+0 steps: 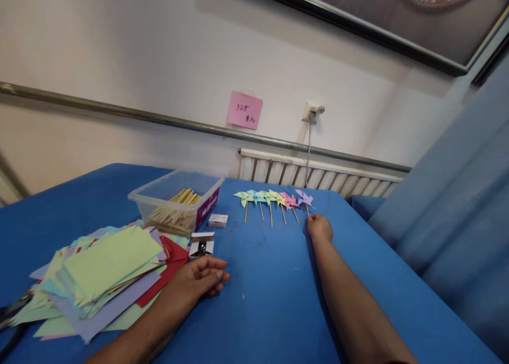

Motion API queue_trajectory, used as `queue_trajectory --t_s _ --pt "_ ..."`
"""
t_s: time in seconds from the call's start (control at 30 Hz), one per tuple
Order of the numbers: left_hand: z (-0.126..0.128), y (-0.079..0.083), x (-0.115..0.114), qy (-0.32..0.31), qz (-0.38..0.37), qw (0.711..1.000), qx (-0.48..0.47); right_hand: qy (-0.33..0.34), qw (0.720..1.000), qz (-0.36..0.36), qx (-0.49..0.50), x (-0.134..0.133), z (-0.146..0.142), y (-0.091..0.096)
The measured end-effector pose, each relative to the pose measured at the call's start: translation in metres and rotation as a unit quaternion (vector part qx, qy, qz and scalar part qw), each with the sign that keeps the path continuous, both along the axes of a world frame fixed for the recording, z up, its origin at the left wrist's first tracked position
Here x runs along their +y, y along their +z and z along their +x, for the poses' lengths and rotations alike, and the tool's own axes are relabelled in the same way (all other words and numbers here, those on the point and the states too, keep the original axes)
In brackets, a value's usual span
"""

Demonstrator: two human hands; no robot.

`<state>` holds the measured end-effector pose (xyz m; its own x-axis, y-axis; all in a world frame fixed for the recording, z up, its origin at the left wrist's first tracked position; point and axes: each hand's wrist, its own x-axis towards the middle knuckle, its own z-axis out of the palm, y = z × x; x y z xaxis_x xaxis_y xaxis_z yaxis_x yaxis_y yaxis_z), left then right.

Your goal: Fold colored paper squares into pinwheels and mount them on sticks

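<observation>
On the far right of the table, my right hand (320, 228) pinches the lower end of the stick of a purple paper pinwheel (304, 198). It is at the right end of a row of several paper pinwheels, among them a pink pinwheel (290, 201) and a light green pinwheel (243, 197), heads toward the wall. My left hand (204, 279) hovers or rests low over the blue table, its fingers loosely bent and apart, with nothing visible in it. Just beyond it stands an open small white box (202, 237) with dark shiny pieces inside.
Loose coloured paper sheets (115, 263) are heaped at the left, with scissors (16, 313) at their edge. A clear plastic bin (199, 207) of wooden sticks (175, 215) stands behind, beside a closed small box (218, 221). A radiator (286, 167) lines the wall; a blue curtain (457, 221) hangs right.
</observation>
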<state>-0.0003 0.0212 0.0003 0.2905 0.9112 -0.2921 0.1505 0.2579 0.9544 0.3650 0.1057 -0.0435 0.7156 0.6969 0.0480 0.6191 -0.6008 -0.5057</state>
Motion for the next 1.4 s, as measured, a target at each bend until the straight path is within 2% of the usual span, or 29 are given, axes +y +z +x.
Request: queue_trajectory --t_s 0.33,0.5,0.63,0.77,1.07,1.2,1.4 --pt "0.007 0.012 -0.008 0.011 0.012 1.0 0.015 0.005 0.999 -0.027 -0.021 0.008 0.007 -0.002" --pt "0.007 0.012 -0.009 -0.006 0.004 1.0 0.019 0.019 0.999 -0.032 -0.025 0.007 0.005 -0.002" --pt "0.007 0.012 -0.009 0.015 0.015 0.999 0.027 0.03 0.999 -0.035 -0.028 0.005 0.003 -0.001" --pt "0.007 0.014 -0.01 -0.007 0.021 0.999 0.025 0.03 0.998 -0.04 -0.03 0.005 0.002 0.0" --pt "0.008 0.017 -0.014 -0.006 0.022 1.0 0.018 0.026 0.999 -0.038 -0.026 0.004 0.0 0.002" --pt "0.007 0.016 -0.012 -0.006 0.024 0.999 0.028 0.026 0.999 -0.03 -0.026 0.004 0.0 0.001" --pt "0.005 0.008 -0.01 -0.048 0.04 0.998 0.031 0.025 1.0 -0.002 -0.016 0.0 -0.001 -0.001"
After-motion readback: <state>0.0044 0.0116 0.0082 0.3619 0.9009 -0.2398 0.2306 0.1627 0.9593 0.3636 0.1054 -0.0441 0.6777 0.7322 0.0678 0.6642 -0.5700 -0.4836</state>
